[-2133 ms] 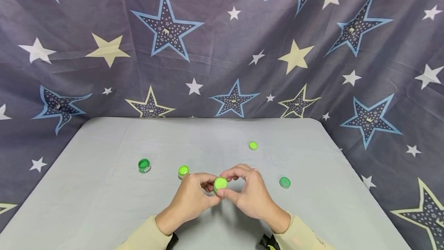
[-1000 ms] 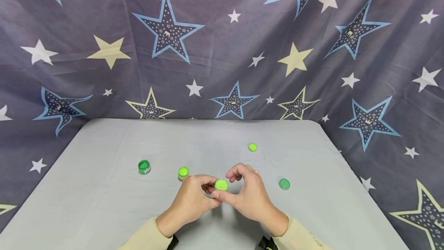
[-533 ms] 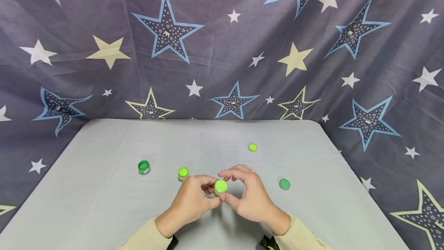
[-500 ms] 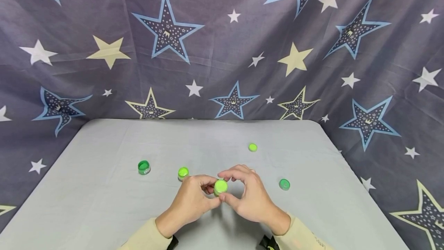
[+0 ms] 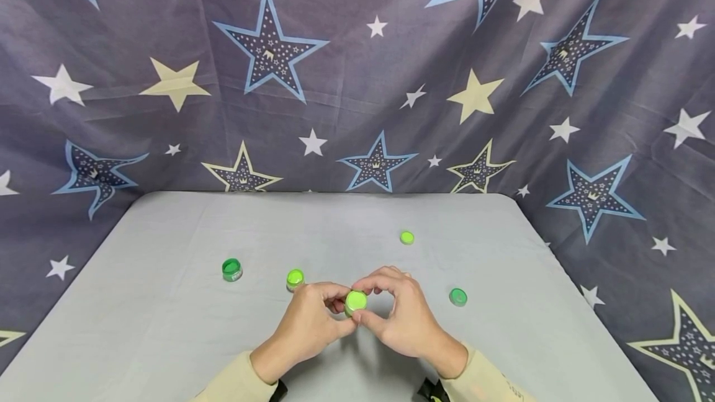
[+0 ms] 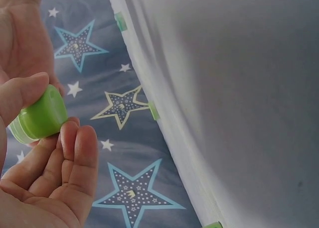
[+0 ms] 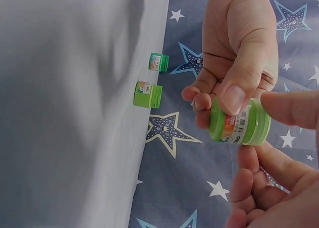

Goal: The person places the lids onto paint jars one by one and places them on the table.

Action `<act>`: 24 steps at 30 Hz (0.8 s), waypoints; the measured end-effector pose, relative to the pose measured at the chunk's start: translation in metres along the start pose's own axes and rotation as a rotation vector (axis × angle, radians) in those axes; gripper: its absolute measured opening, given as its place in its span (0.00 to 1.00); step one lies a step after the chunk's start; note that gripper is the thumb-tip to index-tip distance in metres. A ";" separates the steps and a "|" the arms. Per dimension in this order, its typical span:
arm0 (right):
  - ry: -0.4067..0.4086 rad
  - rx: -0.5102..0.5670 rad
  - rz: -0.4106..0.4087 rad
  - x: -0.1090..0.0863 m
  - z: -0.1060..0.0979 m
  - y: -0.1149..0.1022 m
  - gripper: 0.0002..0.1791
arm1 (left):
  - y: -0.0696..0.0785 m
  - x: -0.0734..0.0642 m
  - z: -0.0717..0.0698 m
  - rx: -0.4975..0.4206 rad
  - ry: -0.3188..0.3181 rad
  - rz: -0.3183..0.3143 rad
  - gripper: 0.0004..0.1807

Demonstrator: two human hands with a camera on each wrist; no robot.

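Note:
A small light-green paint jar [image 5: 355,301] with a lid on top is held above the table between both hands. My left hand [image 5: 301,321] grips the body; its thumb lies on the label of the jar [image 7: 236,127] in the right wrist view. My right hand [image 5: 404,321] pinches the lid rim with thumb and index finger, its other fingers loosely bent. In the left wrist view the plain green side of the jar [image 6: 46,117] shows. Just beyond my left hand stands an uncapped light-green jar [image 5: 295,276].
A dark-green open jar [image 5: 231,270] stands farther left on the grey-covered table [image 5: 167,327]. A light-green lid [image 5: 407,237] lies toward the back, and a darker green lid [image 5: 458,296] lies right of my right hand. A star-patterned curtain [image 5: 335,110] hangs behind the table.
My right index finger, lifted away from the lid a second ago, has come back to its rim, so thumb and index pinch it again. My left hand has kept its grip.

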State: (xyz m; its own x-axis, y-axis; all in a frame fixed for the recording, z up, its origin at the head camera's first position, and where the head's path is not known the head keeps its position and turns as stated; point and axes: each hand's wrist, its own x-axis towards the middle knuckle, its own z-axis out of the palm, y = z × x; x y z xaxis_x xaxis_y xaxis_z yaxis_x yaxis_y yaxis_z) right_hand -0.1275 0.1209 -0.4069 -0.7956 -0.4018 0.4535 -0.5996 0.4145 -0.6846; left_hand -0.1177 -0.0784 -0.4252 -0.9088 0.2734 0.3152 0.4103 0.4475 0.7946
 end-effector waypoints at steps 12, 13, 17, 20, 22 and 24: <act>0.023 -0.022 0.016 0.001 0.002 0.001 0.18 | 0.000 -0.001 -0.001 0.001 0.002 -0.008 0.11; 0.026 -0.023 0.018 0.001 0.002 0.001 0.18 | 0.000 -0.001 -0.001 0.002 0.001 -0.008 0.12; 0.036 -0.033 0.024 0.000 0.003 0.001 0.19 | 0.000 0.000 0.000 0.009 0.002 -0.003 0.12; 0.044 -0.037 0.028 0.000 0.003 0.001 0.19 | 0.000 0.000 0.000 0.011 0.006 -0.002 0.12; 0.050 -0.041 0.031 0.000 0.003 0.001 0.19 | 0.000 0.000 0.001 0.011 0.009 -0.004 0.13; 0.055 -0.044 0.032 0.000 0.003 0.001 0.19 | 0.000 0.000 0.001 0.009 0.010 -0.007 0.13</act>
State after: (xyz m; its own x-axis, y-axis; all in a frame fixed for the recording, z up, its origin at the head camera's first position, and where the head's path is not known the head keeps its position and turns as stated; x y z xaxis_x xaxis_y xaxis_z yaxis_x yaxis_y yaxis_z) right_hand -0.1275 0.1188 -0.4097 -0.8174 -0.3423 0.4634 -0.5759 0.4625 -0.6741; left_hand -0.1178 -0.0777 -0.4255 -0.9124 0.2618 0.3145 0.4042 0.4572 0.7922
